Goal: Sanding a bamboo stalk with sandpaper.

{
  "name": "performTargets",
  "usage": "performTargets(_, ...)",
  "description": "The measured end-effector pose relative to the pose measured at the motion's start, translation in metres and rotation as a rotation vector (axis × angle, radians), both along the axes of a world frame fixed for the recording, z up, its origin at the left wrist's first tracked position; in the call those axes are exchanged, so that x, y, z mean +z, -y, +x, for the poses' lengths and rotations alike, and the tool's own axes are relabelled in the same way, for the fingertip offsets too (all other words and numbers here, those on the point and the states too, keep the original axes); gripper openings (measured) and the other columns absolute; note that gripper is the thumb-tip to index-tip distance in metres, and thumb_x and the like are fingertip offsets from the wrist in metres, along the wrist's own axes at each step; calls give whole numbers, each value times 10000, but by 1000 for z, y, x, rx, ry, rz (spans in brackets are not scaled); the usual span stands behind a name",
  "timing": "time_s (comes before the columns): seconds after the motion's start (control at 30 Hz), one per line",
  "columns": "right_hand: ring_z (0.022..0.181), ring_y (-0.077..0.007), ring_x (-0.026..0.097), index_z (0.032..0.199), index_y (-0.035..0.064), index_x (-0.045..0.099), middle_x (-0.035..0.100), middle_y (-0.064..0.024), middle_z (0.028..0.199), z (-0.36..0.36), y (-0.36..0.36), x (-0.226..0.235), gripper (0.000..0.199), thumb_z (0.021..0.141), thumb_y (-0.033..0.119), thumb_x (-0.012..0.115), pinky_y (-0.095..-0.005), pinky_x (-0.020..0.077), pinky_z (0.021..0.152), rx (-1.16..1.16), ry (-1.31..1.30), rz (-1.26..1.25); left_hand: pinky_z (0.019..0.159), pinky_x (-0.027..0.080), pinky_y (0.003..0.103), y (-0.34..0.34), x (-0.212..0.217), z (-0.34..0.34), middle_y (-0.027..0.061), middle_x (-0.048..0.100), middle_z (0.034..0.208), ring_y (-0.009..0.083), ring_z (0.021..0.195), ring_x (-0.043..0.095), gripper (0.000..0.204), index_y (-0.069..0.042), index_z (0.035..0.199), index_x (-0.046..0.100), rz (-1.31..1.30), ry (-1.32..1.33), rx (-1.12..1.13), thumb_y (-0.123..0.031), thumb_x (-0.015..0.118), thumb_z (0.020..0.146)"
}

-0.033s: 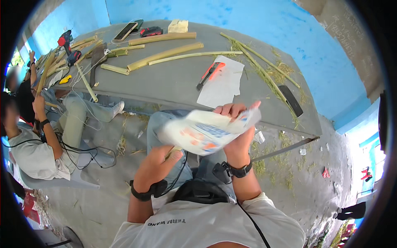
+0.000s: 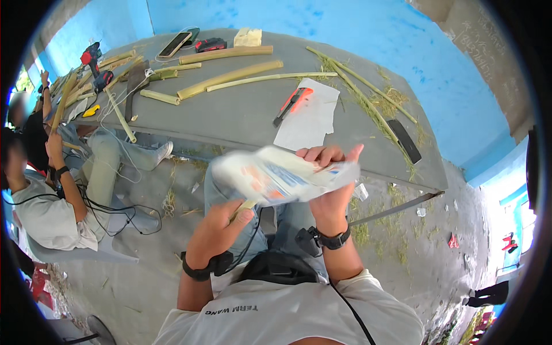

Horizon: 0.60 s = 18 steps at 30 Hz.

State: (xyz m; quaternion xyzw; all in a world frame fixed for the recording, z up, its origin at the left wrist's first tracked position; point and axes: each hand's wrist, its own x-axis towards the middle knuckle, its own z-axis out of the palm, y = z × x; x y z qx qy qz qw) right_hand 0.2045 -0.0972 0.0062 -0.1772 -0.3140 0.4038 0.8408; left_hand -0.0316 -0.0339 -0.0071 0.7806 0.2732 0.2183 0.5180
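A white printed sheet (image 2: pixel 276 175) with blue and orange patterns spans the space between my hands, above my lap and partly blurred. My left hand (image 2: pixel 227 224) is closed round a short pale bamboo stick (image 2: pixel 246 206) that meets the sheet's lower edge; whether they are joined is hidden. At the sheet's right end, my right hand (image 2: pixel 333 184) grips it, fingers curled over the top edge and the palm behind. Beyond, on the grey table (image 2: pixel 241 121), an orange-and-black utility knife (image 2: pixel 292 106) rests on white paper (image 2: pixel 316 118).
Bamboo pieces (image 2: pixel 230 77), a phone (image 2: pixel 175 44), a red-and-black battery (image 2: pixel 210 44) and a power drill (image 2: pixel 95 63) occupy the table's far side. A black phone-like slab (image 2: pixel 405 141) lies by bamboo shavings (image 2: pixel 397 100) at right. A seated person (image 2: pixel 52 213) works at left.
The printed sheet's left part has swung slightly up and to the left, and its tilt differs. Both hands have stayed almost in place.
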Motion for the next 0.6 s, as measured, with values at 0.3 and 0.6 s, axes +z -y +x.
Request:
performTargets(0.3, 1443, -377, 473, 1190, -40, 649, 607, -251, 1413, -10, 35, 12, 553, 1140, 379, 292, -480, 410, 1157, -148, 562, -197, 562, 373, 386, 8, 9, 5, 148, 412, 672, 235, 630, 336, 456, 32, 924, 608, 14, -34, 138, -403, 584, 1060)
performTargets(0.6, 1474, -380, 439, 1370, 26, 633, 529, -185, 1534, -6, 55, 18, 481, 922, 151, 755, -467, 410, 1155, -332, 1110, -331, 503, 380, 432, 17, 10, 15, 218, 529, 651, 431, 576, 448, 384, -4, 840, 615, 323, -11, 256, -341, 691, 1006)
